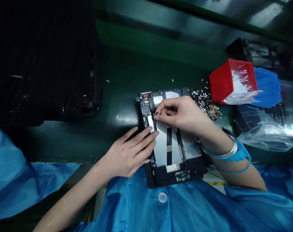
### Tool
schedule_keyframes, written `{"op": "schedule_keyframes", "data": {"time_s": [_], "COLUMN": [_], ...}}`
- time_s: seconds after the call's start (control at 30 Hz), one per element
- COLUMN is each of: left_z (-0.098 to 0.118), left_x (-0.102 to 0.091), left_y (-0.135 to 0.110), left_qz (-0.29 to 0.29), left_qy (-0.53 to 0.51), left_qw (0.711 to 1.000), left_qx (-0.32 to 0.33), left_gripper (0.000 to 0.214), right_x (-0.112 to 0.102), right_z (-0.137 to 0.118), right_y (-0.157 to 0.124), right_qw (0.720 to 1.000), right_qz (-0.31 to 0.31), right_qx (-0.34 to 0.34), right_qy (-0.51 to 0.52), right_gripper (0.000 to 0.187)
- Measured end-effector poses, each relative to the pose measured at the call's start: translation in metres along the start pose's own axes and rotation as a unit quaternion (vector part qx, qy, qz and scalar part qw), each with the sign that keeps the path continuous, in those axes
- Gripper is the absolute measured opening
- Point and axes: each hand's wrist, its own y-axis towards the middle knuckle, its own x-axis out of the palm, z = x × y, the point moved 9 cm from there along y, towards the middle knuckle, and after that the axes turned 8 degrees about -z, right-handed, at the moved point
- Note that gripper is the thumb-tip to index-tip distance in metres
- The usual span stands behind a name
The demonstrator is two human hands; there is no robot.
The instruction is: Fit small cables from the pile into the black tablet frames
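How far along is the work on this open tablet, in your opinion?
Done: two dark ribbon cables already lie along the open tablet frame. In hand: the right hand works at the top of a white strip, while the left hand rests on the frame. Left: the circuit board still looks uncovered, I think.

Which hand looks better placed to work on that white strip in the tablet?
Probably the right hand: its fingertips are at the top of the strip, while the left hand lies flat over the edge of the tablet frame, holding nothing visible.
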Motion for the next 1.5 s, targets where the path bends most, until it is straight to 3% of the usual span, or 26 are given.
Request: {"op": "schedule_keyframes", "data": {"time_s": [0.23, 0.5, 1.0, 1.5], "left_z": [0.002, 0.005, 0.004, 0.005], "left_x": [-0.002, -0.002, -0.005, -0.007], "left_y": [0.0, -0.002, -0.001, 0.0], "left_qz": [0.01, 0.019, 0.035, 0.019], "left_qy": [-0.006, -0.027, -0.03, -0.026], "left_qw": [1.0, 0.999, 0.999, 0.999], "left_qx": [0.009, 0.015, 0.009, 0.001], "left_gripper": [0.034, 0.032, 0.03, 0.031], "right_x": [-0.001, -0.002, -0.001, 0.001], "right_z": [0.002, -0.003, -0.001, 0.0], "right_y": [0.002, -0.009, -0.003, -0.003], "right_qw": [0.999, 0.998, 0.995, 0.995], "right_qz": [0.014, -0.019, 0.031, 0.031], "right_qx": [0.017, 0.025, 0.032, 0.029], "right_qy": [-0.04, 0.046, -0.086, -0.085], "right_gripper": [0.008, 0.011, 0.006, 0.006]}}
